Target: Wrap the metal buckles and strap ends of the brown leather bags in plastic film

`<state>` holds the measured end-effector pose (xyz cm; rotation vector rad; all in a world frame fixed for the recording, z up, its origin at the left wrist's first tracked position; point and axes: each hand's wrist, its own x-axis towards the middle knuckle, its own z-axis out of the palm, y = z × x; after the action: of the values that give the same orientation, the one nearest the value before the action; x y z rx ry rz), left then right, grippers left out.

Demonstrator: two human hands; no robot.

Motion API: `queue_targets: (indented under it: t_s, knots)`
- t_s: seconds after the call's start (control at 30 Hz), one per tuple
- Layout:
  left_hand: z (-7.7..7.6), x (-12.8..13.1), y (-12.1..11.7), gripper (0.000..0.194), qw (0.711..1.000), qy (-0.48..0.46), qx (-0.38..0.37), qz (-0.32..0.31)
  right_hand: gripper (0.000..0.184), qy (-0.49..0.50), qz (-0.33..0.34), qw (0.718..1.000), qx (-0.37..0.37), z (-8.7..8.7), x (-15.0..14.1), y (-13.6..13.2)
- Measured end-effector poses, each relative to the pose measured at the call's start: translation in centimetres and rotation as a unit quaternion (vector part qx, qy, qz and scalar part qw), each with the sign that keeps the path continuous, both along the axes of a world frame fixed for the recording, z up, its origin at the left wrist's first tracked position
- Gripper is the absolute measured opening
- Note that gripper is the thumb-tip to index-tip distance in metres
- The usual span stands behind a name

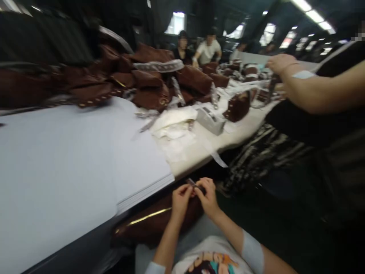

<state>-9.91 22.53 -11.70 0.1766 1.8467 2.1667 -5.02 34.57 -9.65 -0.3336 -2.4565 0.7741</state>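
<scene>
A dark brown leather bag (151, 224) with a gold-coloured trim strip (148, 216) lies across my lap. My left hand (181, 199) and my right hand (207, 198) meet above it. Between their fingertips they pinch a small dark fitting (194, 183), partly hidden by my fingers. It seems to belong to the bag, but I cannot tell exactly what it is.
A stack of white sheets (71, 163) covers the near table edge. Beyond lie white wrapping (173, 131), a grey box (210, 121) and a heap of brown studded bags (119, 80). A co-worker's arm (296, 82) reaches in at right, and several people sit farther back.
</scene>
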Motion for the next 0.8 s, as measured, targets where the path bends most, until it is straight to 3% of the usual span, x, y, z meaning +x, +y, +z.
queue_targets:
  t_s: [0.07, 0.2, 0.3, 0.57, 0.67, 0.8]
  knots:
    - [-0.4, 1.0, 2.3, 0.039, 0.998, -0.027, 0.016, -0.056, 0.008, -0.016, -0.021, 0.999, -0.043, -0.3, 2.6, 2.1]
    - [0.2, 0.4, 2.3, 0.036, 0.999, -0.016, 0.006, -0.046, 0.007, -0.005, 0.003, 0.988, -0.152, -0.4, 2.3, 2.2]
    - [0.7, 0.1, 2.0, 0.033, 1.000, 0.012, -0.005, -0.028, 0.005, -0.004, 0.023, 0.985, -0.169, -0.1, 1.7, 1.9]
    - [0.6, -0.2, 2.3, 0.041, 1.000, 0.003, 0.012, -0.026, 0.020, -0.020, 0.040, 0.980, -0.196, 0.5, 1.5, 1.9]
    - [0.8, -0.4, 2.4, 0.049, 0.994, -0.096, 0.043, -0.020, 0.024, -0.010, 0.039, 0.974, -0.222, 0.3, 1.1, 1.6]
    - [1.2, -0.7, 2.8, 0.065, 0.951, -0.286, 0.102, -0.055, 0.028, 0.010, 0.022, 0.969, -0.246, -0.2, 0.8, 1.5]
